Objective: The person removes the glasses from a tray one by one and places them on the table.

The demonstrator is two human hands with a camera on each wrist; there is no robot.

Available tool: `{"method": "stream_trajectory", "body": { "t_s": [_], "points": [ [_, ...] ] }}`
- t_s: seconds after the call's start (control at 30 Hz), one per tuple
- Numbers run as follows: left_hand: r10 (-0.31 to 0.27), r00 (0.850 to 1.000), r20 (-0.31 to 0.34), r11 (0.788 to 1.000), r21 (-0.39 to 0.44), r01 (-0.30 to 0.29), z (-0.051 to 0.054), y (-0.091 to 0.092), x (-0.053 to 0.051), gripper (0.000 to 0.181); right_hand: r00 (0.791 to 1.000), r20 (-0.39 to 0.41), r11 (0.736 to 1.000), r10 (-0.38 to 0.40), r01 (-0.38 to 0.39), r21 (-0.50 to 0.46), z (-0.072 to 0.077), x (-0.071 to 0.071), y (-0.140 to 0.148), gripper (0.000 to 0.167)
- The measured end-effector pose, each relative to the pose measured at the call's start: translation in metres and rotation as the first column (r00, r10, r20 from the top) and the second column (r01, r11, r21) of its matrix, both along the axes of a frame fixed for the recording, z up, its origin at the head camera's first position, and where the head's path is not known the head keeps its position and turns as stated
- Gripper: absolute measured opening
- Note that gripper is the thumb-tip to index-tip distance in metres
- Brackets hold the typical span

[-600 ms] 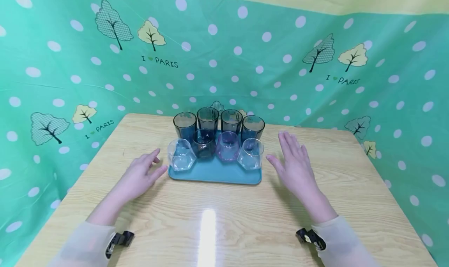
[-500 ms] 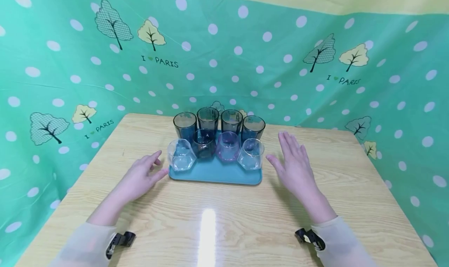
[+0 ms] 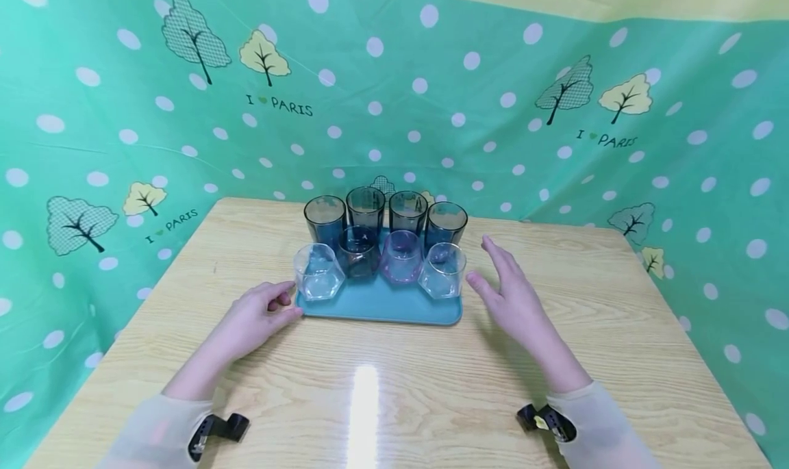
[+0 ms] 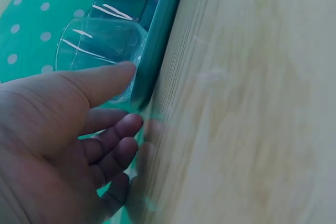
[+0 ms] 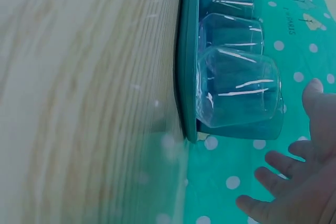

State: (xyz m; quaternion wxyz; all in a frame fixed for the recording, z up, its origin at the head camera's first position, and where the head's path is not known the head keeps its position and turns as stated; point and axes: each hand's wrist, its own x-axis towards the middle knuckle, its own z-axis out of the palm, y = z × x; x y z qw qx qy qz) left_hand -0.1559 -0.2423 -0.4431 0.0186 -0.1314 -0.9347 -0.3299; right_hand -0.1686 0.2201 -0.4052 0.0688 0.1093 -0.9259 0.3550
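A blue tray [image 3: 379, 308] holds two rows of glasses. The back row is tall dark glasses [image 3: 366, 212]; in front stand a clear glass [image 3: 318, 277] at each end, with a dark one [image 3: 359, 257] and a purple one [image 3: 403, 260] between. My left hand [image 3: 253, 322] is at the tray's front left corner, fingers loosely bent; in the left wrist view its thumb [image 4: 113, 77] lies by the tray rim [image 4: 157, 40], contact unclear. To the right of the tray, my right hand [image 3: 514, 301] is apart from it, fingers spread in the right wrist view.
The wooden table [image 3: 394, 400] extends around the tray, with a bright light reflection in front. Behind it hangs a green dotted cloth [image 3: 394, 99], close to the back glasses.
My left hand has moved right and slightly nearer to me, to the tray's corner. The right hand's fingers have turned and drawn slightly inward. The tray and glasses have stayed put.
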Motion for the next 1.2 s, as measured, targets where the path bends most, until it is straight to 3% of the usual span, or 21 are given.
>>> {"method": "stream_trajectory", "body": {
  "t_s": [0.23, 0.43, 0.6, 0.77, 0.93, 1.2],
  "points": [
    [0.028, 1.0, -0.01, 0.999, 0.02, -0.028, -0.004, 0.0, -0.001, 0.049, 0.998, 0.045, 0.989, 0.048, -0.041, -0.143, -0.004, -0.001, -0.005, 0.078],
    [0.052, 0.997, 0.048, 0.997, 0.046, -0.054, -0.004, 0.002, -0.001, 0.052, 0.99, 0.074, 0.963, 0.119, -0.097, -0.251, -0.005, -0.001, -0.008, 0.077],
    [0.076, 0.992, 0.1, 0.996, 0.046, -0.081, -0.005, 0.004, -0.004, 0.054, 0.992, 0.074, 0.943, 0.105, -0.076, -0.323, -0.006, -0.01, -0.008, 0.076],
    [0.087, 0.991, 0.105, 0.995, 0.038, -0.092, -0.006, 0.004, -0.006, 0.053, 0.989, 0.088, 0.912, 0.121, -0.076, -0.404, -0.005, -0.019, -0.01, 0.074],
    [0.093, 0.989, 0.114, 0.994, 0.041, -0.098, -0.007, 0.004, -0.005, 0.054, 0.98, 0.129, 0.905, 0.151, -0.085, -0.417, -0.005, -0.023, -0.016, 0.071],
    [0.092, 0.989, 0.119, 0.994, 0.052, -0.099, -0.008, 0.005, -0.006, 0.056, 0.986, 0.128, 0.912, 0.105, -0.044, -0.408, 0.001, -0.029, -0.021, 0.053]
  ]
}}
